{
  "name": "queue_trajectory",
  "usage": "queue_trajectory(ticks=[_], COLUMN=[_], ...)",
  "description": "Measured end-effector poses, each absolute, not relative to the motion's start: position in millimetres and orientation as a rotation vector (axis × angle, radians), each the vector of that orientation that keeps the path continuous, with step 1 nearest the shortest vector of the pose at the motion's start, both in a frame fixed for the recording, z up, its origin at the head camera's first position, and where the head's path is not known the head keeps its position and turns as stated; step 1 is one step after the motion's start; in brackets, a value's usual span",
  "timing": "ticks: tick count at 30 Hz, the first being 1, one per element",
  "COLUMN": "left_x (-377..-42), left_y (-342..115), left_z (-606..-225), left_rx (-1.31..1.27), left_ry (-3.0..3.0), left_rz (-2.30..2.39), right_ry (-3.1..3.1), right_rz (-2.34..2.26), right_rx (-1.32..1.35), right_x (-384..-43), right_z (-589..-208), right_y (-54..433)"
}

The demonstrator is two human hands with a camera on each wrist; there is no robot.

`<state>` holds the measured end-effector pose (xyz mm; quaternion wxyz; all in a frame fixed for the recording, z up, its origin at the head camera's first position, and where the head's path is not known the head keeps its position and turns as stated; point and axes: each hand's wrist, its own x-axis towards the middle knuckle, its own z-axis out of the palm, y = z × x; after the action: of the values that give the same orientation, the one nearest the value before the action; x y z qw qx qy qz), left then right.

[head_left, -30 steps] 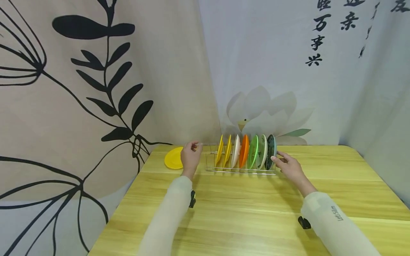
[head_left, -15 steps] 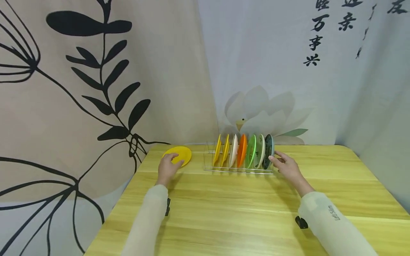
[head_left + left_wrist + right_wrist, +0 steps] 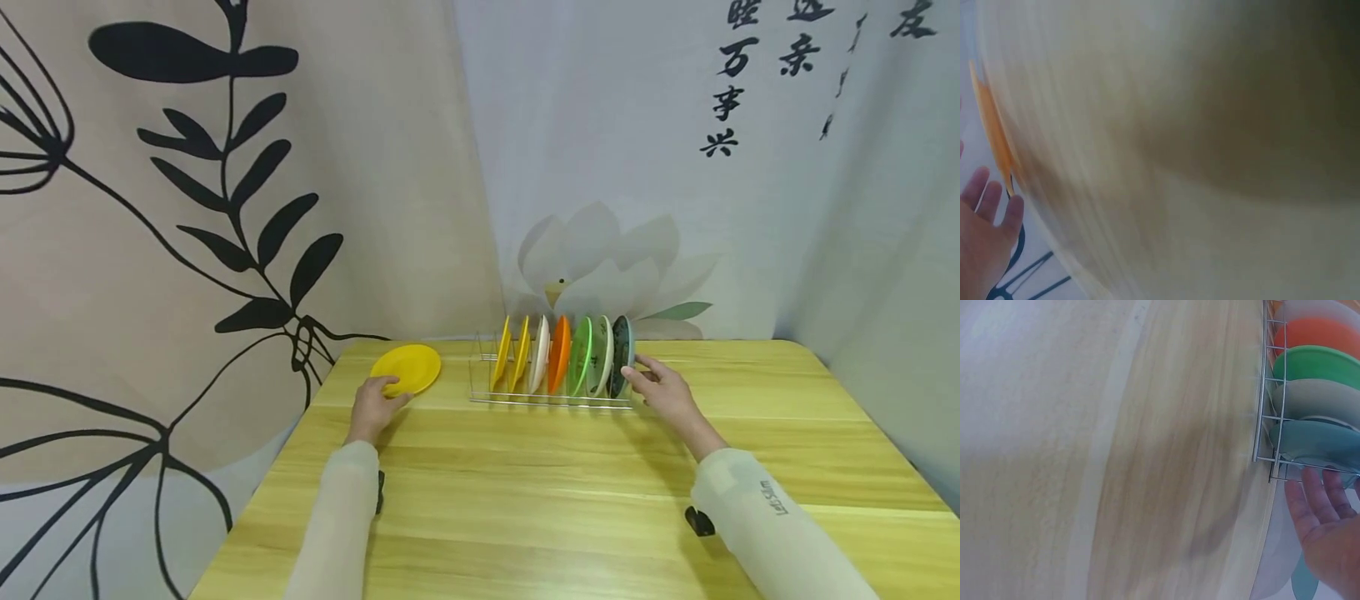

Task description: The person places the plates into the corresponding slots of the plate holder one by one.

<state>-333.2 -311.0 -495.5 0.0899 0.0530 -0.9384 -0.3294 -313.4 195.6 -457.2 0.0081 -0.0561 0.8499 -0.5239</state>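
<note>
A yellow plate [image 3: 406, 369] lies flat on the table's far left. My left hand [image 3: 371, 410] is at its near-left edge, thumb and fingers spread; in the left wrist view the fingertips are right by the orange-looking plate [image 3: 994, 128]. A wire dish rack [image 3: 551, 402] holds several plates on edge: yellow, white, orange [image 3: 558, 354], green [image 3: 581, 356], a pale patterned one and a dark patterned plate [image 3: 619, 357] at the right end. My right hand [image 3: 667, 396] touches that end, its fairly straight fingers against the rack wires beside the dark plate in the right wrist view.
The wooden table [image 3: 525, 500] runs back to a curtain [image 3: 390, 167] with printed black leaves, a lotus and characters. At the rack's left end, wire slots [image 3: 482, 371] stand beside the first yellow plate.
My left hand has moved left and toward me, from beside the rack's left end to the yellow plate's near edge. The right hand stays at the rack's right end. The view shifts slightly.
</note>
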Motion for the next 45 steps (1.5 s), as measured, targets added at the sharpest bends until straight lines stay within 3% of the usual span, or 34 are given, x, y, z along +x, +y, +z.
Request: queue_trajectory(ticks=[24, 45], left_x=[-357, -367], left_y=[-311, -309], left_z=[-506, -504], left_rx=[0.129, -0.104], left_ry=[-2.882, -2.840], left_rz=[-0.943, -0.657], right_ry=[2.633, 2.652], right_rz=[-1.659, -1.661], right_rx=[-0.163, -0.148], right_x=[-317, -317], right_z=[-461, -462], right_y=[196, 198])
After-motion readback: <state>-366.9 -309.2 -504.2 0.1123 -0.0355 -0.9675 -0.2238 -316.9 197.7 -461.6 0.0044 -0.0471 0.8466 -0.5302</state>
